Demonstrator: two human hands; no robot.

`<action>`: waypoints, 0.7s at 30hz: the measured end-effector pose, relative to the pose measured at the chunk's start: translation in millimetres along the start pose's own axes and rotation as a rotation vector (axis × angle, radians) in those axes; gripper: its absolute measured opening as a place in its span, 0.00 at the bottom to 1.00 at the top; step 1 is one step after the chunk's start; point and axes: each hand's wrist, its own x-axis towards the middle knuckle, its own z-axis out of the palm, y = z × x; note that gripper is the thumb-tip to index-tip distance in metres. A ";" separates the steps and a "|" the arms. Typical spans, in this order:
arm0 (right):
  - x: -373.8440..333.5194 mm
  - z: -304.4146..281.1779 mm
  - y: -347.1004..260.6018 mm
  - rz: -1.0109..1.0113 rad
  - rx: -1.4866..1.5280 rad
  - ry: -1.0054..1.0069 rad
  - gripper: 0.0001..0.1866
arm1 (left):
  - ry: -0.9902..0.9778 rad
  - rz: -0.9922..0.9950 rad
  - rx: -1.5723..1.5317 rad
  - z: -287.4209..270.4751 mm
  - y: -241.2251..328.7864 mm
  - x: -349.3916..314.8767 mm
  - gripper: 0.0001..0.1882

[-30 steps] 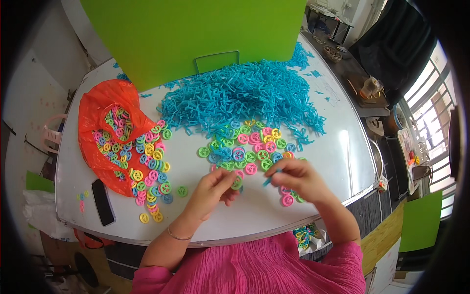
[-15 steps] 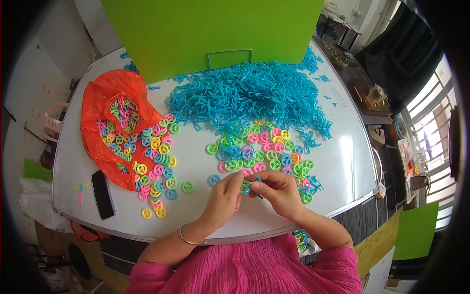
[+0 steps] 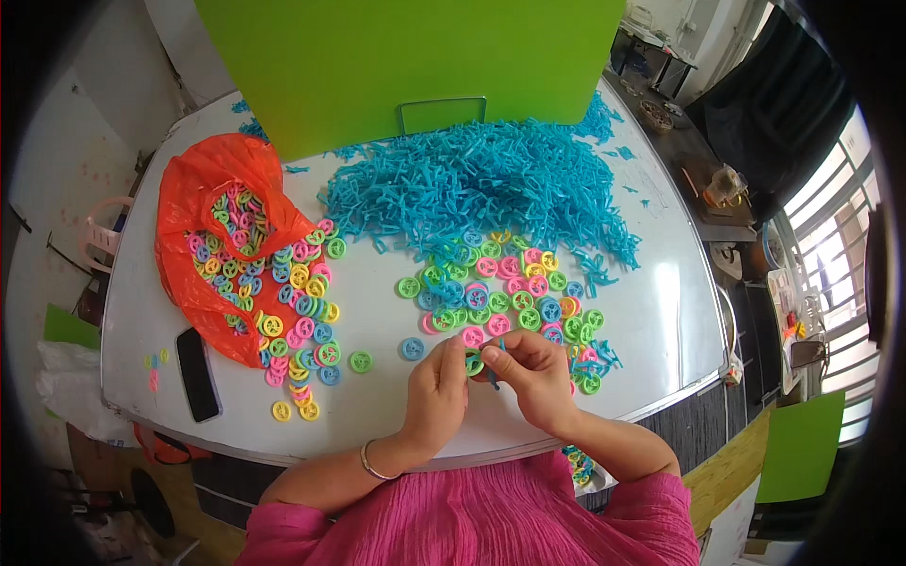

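My left hand (image 3: 438, 391) pinches a small green plastic wheel (image 3: 474, 365) near the table's front edge. Close beside it, my right hand (image 3: 542, 379) grips a thin blue plastic piece (image 3: 494, 376) between thumb and fingers. The two pieces meet or nearly meet; the fingers partly cover them, so I cannot tell whether they are joined. Just beyond my fingertips lie loose pink, green, blue and yellow wheels (image 3: 523, 299). Behind those wheels spreads a large heap of blue plastic pieces (image 3: 481, 179), some strewn among them.
On the left, a red plastic bag (image 3: 179, 193) spills more coloured wheels onto the white table (image 3: 377, 415). A dark phone (image 3: 197, 375) lies beside it. An upright green panel (image 3: 406, 57) stands behind the heap. Below the front edge, a bag of coloured pieces (image 3: 587, 466) shows.
The green wheel and the blue piece have turned slightly between my fingers. My left hand and wrist have shifted a little to the right; the table's contents look unmoved.
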 end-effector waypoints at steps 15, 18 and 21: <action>8.0 -11.0 -12.7 0.082 -0.103 0.019 0.05 | -0.229 -0.323 -0.033 -21.6 11.5 19.9 0.25; 13.0 -11.4 -18.6 0.219 0.030 0.031 0.07 | -0.187 -0.030 0.200 -24.1 15.1 20.4 0.23; 16.8 -13.9 -16.8 0.297 0.146 0.048 0.10 | -0.113 0.520 0.526 -20.0 27.1 24.9 0.17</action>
